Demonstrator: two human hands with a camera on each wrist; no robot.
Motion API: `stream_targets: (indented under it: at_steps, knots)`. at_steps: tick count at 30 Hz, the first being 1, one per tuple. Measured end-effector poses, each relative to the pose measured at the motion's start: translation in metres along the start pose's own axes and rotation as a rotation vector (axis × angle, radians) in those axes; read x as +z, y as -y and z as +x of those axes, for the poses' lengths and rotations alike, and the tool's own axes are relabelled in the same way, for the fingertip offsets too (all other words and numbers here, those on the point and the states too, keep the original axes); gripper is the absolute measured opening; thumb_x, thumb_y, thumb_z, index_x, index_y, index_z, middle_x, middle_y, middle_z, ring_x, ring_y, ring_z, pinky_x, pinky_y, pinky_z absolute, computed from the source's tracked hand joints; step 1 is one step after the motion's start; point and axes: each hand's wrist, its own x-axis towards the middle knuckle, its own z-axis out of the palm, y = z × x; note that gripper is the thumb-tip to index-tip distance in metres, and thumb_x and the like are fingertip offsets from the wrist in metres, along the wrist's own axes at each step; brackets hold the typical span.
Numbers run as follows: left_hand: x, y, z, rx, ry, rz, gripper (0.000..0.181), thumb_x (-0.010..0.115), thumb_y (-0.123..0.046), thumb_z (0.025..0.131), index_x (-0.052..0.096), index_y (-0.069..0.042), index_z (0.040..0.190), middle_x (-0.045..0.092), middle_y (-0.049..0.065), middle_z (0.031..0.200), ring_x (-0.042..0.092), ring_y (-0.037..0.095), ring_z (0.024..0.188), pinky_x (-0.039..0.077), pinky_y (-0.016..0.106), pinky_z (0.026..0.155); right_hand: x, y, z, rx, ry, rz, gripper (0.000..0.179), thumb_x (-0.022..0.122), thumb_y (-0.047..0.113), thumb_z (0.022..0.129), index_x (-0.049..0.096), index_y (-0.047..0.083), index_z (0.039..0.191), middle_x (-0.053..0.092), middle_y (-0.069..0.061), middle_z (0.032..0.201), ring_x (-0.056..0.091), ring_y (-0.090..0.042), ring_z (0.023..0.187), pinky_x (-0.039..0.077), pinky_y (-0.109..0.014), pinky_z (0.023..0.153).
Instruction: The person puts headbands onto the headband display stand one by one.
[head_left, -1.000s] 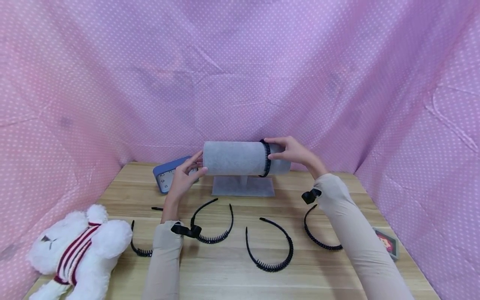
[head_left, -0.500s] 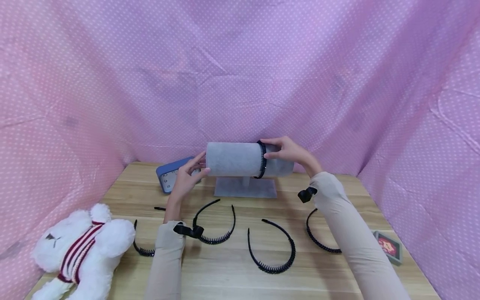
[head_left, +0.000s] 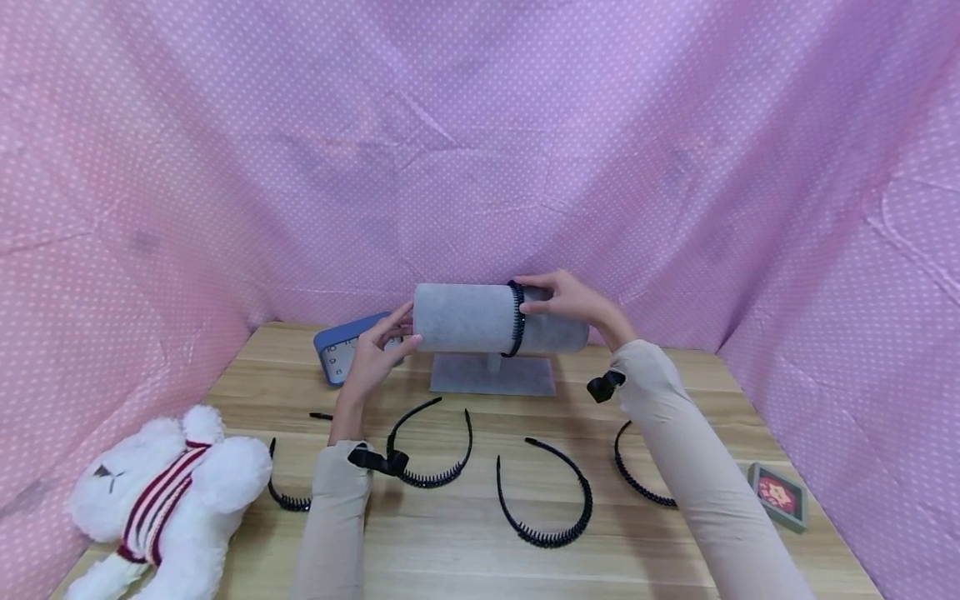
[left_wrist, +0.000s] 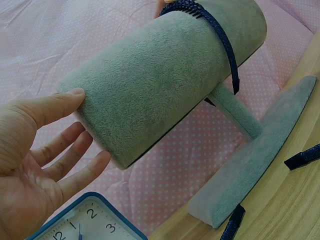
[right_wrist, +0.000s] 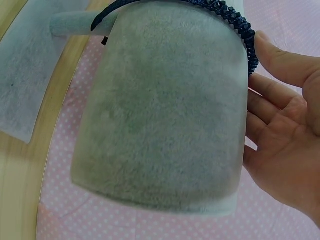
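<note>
A grey plush headband stand (head_left: 465, 318), a horizontal cylinder on a post and flat base, stands at the back of the table. Around the cylinder sits a black beaded headband (head_left: 517, 320) with comb teeth, its ends pointing down. My right hand (head_left: 567, 298) holds this headband at its upper side. In the right wrist view the thumb (right_wrist: 282, 61) touches the beads while the other fingers reach behind the cylinder. At the cylinder's left end is my left hand (head_left: 372, 350). Its thumb (left_wrist: 62, 106) rests on the rim, and its extended fingers touch the end.
More black headbands lie on the wooden table, including one near the front (head_left: 551, 537) and one left of centre (head_left: 431, 481). A blue clock (head_left: 341, 358) stands behind my left hand. White teddy bear (head_left: 168, 500) lies left, a small framed picture (head_left: 778, 497) right.
My right hand has slid the headband leftward along the cylinder, towards its middle. My left hand stays at the left end. The whole head view has shifted slightly.
</note>
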Motion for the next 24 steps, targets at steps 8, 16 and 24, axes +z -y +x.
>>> stream_targets:
  at_steps: [8,16,24]
  knots:
    - [0.000,0.000,0.001,0.010,0.003,0.013,0.062,0.066,-0.004,0.098,0.043,-0.010,0.155,0.051,0.025,0.145,0.051,0.043,0.132,0.050,0.013,0.091,0.003,0.007,0.005,-0.005,0.006,0.009,0.059,0.069,0.025,0.099,0.048,0.012,0.152,0.049,-0.015,0.155,0.045,-0.030,0.144,0.037,-0.050,0.120]
    - [0.000,0.000,0.001,0.016,0.003,0.009,0.061,0.066,-0.004,0.098,0.045,-0.010,0.155,0.052,0.025,0.144,0.051,0.044,0.132,0.051,0.013,0.090,0.008,0.013,0.012,-0.028,0.019,0.010,0.060,0.069,0.023,0.099,0.046,0.007,0.153,0.046,-0.017,0.156,0.045,-0.031,0.144,0.038,-0.049,0.119]
    - [0.001,0.000,0.000,0.002,0.003,0.010,0.061,0.066,-0.004,0.098,0.044,-0.010,0.155,0.051,0.024,0.145,0.051,0.043,0.132,0.051,0.014,0.090,0.015,0.017,0.019,-0.076,0.010,-0.018,0.058,0.070,0.021,0.098,0.049,0.008,0.151,0.053,-0.017,0.151,0.054,-0.024,0.106,0.042,-0.035,0.094]
